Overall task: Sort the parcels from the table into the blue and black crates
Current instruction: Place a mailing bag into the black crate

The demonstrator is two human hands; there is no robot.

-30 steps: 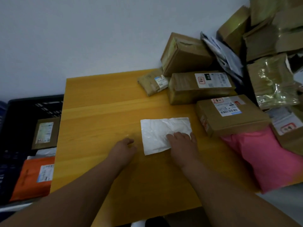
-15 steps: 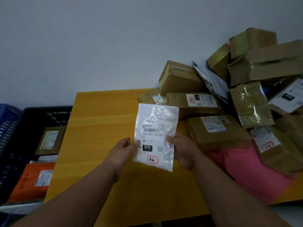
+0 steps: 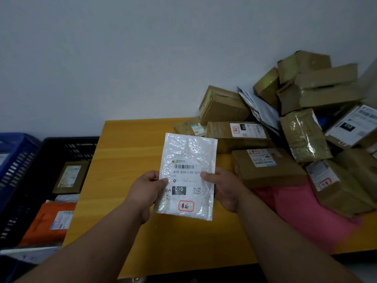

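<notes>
Lifted off the table (image 3: 126, 152) since a second ago, the white parcel (image 3: 188, 176) now stands upright before me, label facing me. My left hand (image 3: 145, 189) pinches its left edge and my right hand (image 3: 221, 187) pinches its right edge, thumbs on the front. The label reads 010. To my left, on the floor, a black crate (image 3: 67, 142) holds an orange parcel (image 3: 48, 221) and a brown parcel (image 3: 70, 176); a blue crate (image 3: 17, 154) sits just beyond it. Farther right, a pink parcel (image 3: 302, 209) and a heap of brown boxes (image 3: 265, 168) cover the table against the wall.
</notes>
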